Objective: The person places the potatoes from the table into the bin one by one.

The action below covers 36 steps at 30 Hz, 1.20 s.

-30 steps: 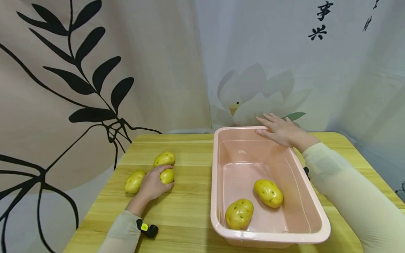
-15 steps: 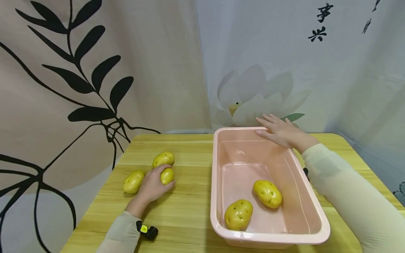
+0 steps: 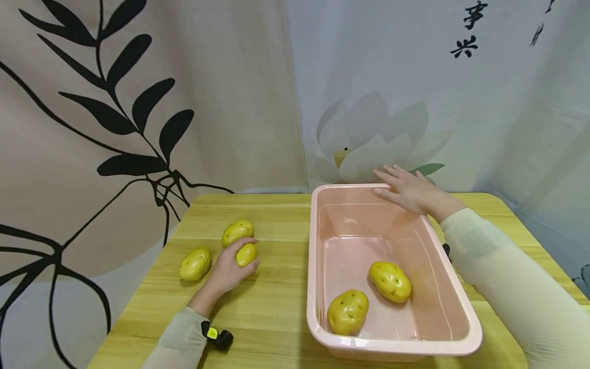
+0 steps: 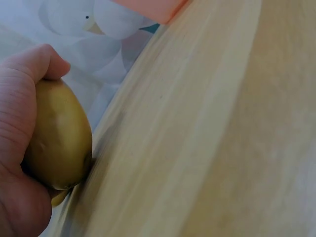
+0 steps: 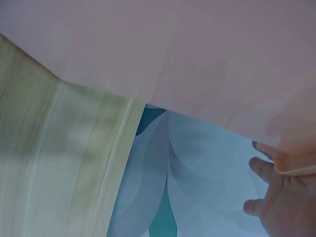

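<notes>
My left hand (image 3: 228, 271) grips a yellow potato (image 3: 246, 255) over the left part of the table, thumb and fingers curled round its sides. In the left wrist view the potato (image 4: 61, 138) sits against the palm, close over the wood. Just behind it lies a second potato (image 3: 238, 232), and another potato (image 3: 195, 264) is left of the hand. My right hand (image 3: 410, 190), fingers spread and fairly straight, rests on the far right corner of the pink basin (image 3: 314, 256). Inside the basin lie two potatoes, one near the middle (image 3: 391, 282) and one by the front wall (image 3: 348, 312).
The basin takes up the right half of the wooden table (image 3: 276, 287). A printed curtain (image 3: 249, 102) hangs right behind the table's far edge. A black wrist device (image 3: 218, 338) sticks out from the left sleeve.
My left hand has shifted slightly right with its potato, widening the gap to the potato on its left. The right hand and the basin have stayed put.
</notes>
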Available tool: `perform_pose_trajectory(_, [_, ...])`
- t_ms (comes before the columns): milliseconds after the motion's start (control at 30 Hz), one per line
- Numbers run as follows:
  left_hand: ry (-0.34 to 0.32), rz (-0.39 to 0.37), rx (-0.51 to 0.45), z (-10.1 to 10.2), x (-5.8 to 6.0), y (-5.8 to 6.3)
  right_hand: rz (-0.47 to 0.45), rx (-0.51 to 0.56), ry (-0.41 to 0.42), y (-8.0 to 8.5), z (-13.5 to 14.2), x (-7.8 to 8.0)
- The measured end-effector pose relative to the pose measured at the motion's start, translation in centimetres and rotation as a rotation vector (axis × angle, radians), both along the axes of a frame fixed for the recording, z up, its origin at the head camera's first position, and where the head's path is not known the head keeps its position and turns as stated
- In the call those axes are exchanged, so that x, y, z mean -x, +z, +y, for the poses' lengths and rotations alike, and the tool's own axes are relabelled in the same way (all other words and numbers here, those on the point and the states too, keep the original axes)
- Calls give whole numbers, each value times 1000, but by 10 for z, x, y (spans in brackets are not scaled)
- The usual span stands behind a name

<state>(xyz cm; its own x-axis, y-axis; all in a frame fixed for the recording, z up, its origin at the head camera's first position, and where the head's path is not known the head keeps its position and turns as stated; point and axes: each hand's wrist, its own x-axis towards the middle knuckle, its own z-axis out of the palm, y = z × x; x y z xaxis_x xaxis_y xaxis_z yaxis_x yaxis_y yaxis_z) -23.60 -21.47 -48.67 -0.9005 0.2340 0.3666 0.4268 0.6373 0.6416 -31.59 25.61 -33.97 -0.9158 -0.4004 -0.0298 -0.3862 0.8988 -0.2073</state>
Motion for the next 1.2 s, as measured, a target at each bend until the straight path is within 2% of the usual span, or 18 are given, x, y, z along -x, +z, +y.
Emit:
perform_pose_trajectory(200, [-23,-110,-121,2,-1,2,1,3,2,1,0,0])
perform_pose_trajectory(400, [-36,-197,-231,16,-18,34,-6,8,4,2,0,0])
perform_pose_trajectory(467, [-49,-218,-259,18,-21,39,-6,10,5,1,0,0])
perform_pose_trajectory(633, [-99,-275,-359,17,-18,35,-3,7,4,0,1,1])
perform_pose_trajectory(867, [-206,-435,-574,12,-9,17,-10,10,-1,0,1,0])
perform_pose_trajectory(1000, [-288,-498,-661,12,-8,15,-11,9,-4,0,1,1])
perform_pose_trajectory(1200, [-356,-561,-728,13,-9,16,-7,3,-3,-1,1,1])
